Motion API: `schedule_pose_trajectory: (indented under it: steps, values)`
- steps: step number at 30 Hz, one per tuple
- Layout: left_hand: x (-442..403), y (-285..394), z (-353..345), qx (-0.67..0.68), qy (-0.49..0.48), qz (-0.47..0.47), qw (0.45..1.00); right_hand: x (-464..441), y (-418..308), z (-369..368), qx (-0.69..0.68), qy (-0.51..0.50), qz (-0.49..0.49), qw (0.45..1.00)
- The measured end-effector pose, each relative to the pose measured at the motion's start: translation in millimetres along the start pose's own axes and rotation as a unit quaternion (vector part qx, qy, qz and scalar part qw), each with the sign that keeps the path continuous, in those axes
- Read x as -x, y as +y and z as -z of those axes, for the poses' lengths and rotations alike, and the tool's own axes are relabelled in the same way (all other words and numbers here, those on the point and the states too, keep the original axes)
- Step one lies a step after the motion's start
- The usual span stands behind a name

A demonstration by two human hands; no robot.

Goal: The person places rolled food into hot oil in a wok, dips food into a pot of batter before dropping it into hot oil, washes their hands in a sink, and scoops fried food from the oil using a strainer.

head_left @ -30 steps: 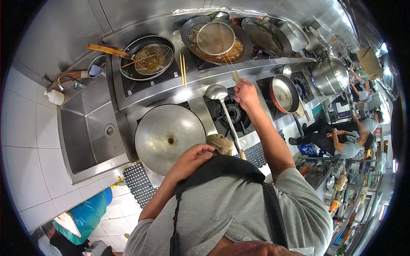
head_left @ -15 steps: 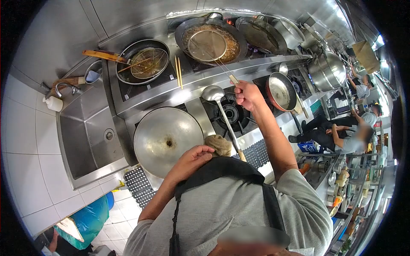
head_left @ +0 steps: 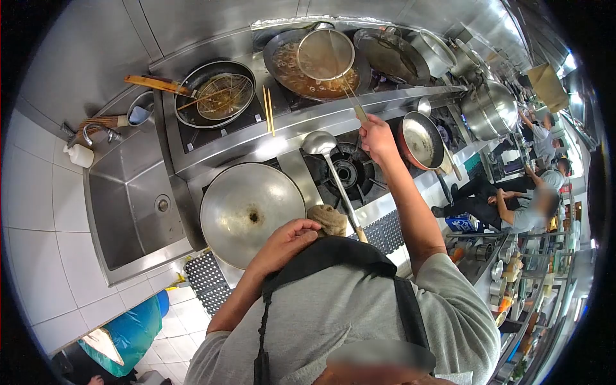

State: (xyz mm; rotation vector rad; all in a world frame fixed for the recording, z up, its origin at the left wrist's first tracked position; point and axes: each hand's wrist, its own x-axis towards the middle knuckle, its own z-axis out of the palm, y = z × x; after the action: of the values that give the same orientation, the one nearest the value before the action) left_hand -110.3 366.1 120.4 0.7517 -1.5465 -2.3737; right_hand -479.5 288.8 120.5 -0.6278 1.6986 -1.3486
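No legible text; white markings on blue box (head_left: 461,222) too small to read

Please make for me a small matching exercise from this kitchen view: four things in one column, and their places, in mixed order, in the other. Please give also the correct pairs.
Things
1. Round strainer
2. Metal ladle
3. Brownish cloth
4. White bottle

Places
A. Lying across a front burner
B. Beside the sink tap
C. Held by the right hand, over a wok
D. Next to the fingers of the left hand

Right pairs: 1-C, 2-A, 3-D, 4-B
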Motion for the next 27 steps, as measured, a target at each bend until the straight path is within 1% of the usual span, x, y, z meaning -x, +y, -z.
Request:
schedule_pose_trajectory:
  steps: [1, 2, 3, 4, 6, 7, 8, 9, 10, 12, 13, 15, 19, 21, 22, 24, 25, 27]
  values:
    - [-1, -2, 1, -0.004, 0.000, -0.003, 1.000, -6, 7, 1, 0.001, 0.000, 0.001, 1.000]
    - [-2, -4, 1, -0.008, 0.001, -0.007, 1.000, -16, 20, 4, 0.108, 0.040, 0.088, 0.989]
    - [-2, -4, 1, -0.007, 0.002, -0.008, 1.000, -26, 33, 7, 0.212, 0.079, 0.174, 0.958]
    - [-2, -5, 1, -0.005, 0.005, -0.009, 1.000, -36, 48, 13, 0.213, 0.077, 0.174, 0.958]
    - [-1, -5, 2, 0.000, 0.009, -0.011, 1.000, -50, 70, 25, 0.305, 0.052, 0.229, 0.923]
    - [0, -5, 2, 0.004, 0.010, -0.012, 1.000, -39, 60, 19, 0.306, 0.050, 0.228, 0.923]
    - [0, -6, 3, 0.008, 0.011, -0.013, 1.000, -13, 37, 5, 0.170, 0.022, 0.116, 0.978]
    - [0, -7, 4, 0.009, 0.011, -0.012, 1.000, 2, 21, -3, 0.028, -0.007, -0.001, 1.000]
    - [0, -8, 5, 0.006, 0.010, -0.008, 1.000, 2, 17, -3, 0.029, -0.007, -0.002, 1.000]
    - [1, -8, 5, 0.004, 0.009, -0.003, 1.000, 0, 11, -2, -0.068, -0.037, -0.063, 0.995]
    - [1, -6, 5, 0.000, 0.009, -0.005, 1.000, 2, 7, -2, -0.067, -0.037, -0.063, 0.995]
    - [1, -4, 5, -0.002, 0.010, -0.007, 1.000, 6, -1, -2, -0.126, -0.060, -0.084, 0.987]
    - [1, -8, 7, -0.001, 0.010, -0.009, 1.000, 7, -5, 0, -0.125, -0.055, -0.086, 0.987]
    - [0, -11, 7, 0.004, 0.007, -0.010, 1.000, 8, -5, 2, -0.086, -0.020, -0.049, 0.995]
    - [0, -11, 7, 0.006, 0.007, -0.008, 1.000, 8, -3, 5, -0.086, -0.020, -0.051, 0.995]
    - [1, -11, 7, 0.009, 0.010, -0.006, 1.000, 10, 2, 15, 0.030, 0.034, 0.018, 0.999]
    - [2, -10, 7, -0.003, 0.011, -0.011, 1.000, 13, 5, 19, 0.062, 0.062, 0.035, 0.996]
    - [2, -10, 8, -0.015, 0.016, -0.017, 1.000, 14, 12, 28, 0.090, 0.058, 0.044, 0.993]
